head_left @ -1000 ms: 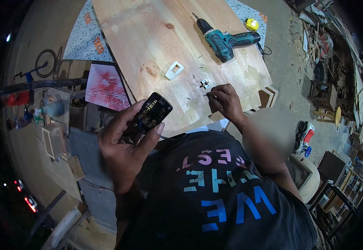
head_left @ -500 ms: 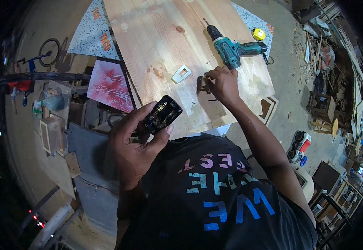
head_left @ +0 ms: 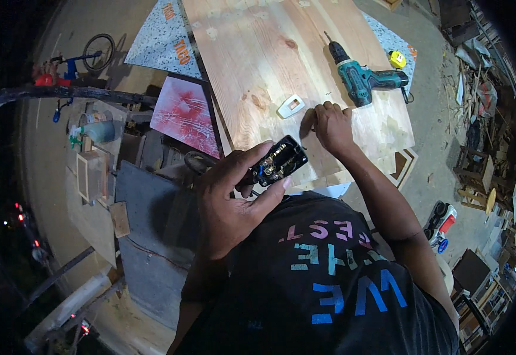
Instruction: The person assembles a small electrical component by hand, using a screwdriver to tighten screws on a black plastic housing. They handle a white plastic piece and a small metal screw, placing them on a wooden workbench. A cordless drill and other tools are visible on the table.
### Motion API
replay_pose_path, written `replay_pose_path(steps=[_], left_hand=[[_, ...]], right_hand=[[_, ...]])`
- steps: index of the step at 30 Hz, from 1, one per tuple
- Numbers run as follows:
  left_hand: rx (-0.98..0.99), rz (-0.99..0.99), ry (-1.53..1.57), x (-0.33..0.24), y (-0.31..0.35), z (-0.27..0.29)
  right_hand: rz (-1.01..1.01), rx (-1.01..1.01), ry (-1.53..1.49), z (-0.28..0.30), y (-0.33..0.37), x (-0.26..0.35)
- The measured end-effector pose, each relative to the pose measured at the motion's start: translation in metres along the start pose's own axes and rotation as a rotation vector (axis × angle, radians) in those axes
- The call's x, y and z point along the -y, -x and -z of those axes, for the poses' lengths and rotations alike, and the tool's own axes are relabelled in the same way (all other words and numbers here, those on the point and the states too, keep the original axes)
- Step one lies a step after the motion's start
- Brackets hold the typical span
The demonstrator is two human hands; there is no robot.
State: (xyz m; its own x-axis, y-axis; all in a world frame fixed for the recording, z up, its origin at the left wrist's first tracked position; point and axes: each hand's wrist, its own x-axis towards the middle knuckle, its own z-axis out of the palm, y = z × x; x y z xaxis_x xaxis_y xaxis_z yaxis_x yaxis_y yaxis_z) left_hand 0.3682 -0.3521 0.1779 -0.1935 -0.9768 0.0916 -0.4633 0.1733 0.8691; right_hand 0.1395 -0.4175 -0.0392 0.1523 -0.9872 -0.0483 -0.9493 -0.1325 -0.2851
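My left hand [head_left: 231, 198] grips a small black plastic electrical housing [head_left: 280, 161] between thumb and fingers. Its open side faces up and shows brass-coloured metal contacts and a bit of blue wire. To its right, my right hand [head_left: 333, 130] is over the wooden board [head_left: 258, 65] with fingers curled together; whatever they may hold is hidden. A white plastic cover [head_left: 284, 111] with a rectangular opening lies on the board, left of my right hand. Beyond that hand rests a teal and black cordless drill [head_left: 357, 83], its bit pointing away from me.
A yellow tape measure [head_left: 397, 59] sits on a speckled sheet [head_left: 382, 38] past the drill. A red-smeared panel [head_left: 184, 115] is left of the board. A bicycle [head_left: 95, 56] stands farther left; scrap wood [head_left: 477, 171] is piled at right.
The whole view has shifted, so the scene appears farther right. My right hand has moved slightly left across the board, its fingers still curled. My left hand keeps hold of the black housing.
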Motion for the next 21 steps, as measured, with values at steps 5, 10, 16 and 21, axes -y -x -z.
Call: replay_pose_path(steps=[5,10,16,21], left_hand=[[0.006,-0.153,-0.010,0.005,-0.002,-0.004],[0.006,-0.228,0.014,0.002,-0.004,-0.006],[0.034,-0.168,-0.022,0.000,-0.004,-0.008],[0.034,-0.217,-0.061,-0.001,-0.005,-0.010]], right_hand=[[0.103,-0.028,-0.027,0.007,0.002,0.000],[-0.003,0.049,-0.525,0.051,0.002,0.007],[-0.179,0.135,-1.032,0.081,0.024,-0.007],[-0.286,0.108,-1.241,0.117,0.040,0.001]])
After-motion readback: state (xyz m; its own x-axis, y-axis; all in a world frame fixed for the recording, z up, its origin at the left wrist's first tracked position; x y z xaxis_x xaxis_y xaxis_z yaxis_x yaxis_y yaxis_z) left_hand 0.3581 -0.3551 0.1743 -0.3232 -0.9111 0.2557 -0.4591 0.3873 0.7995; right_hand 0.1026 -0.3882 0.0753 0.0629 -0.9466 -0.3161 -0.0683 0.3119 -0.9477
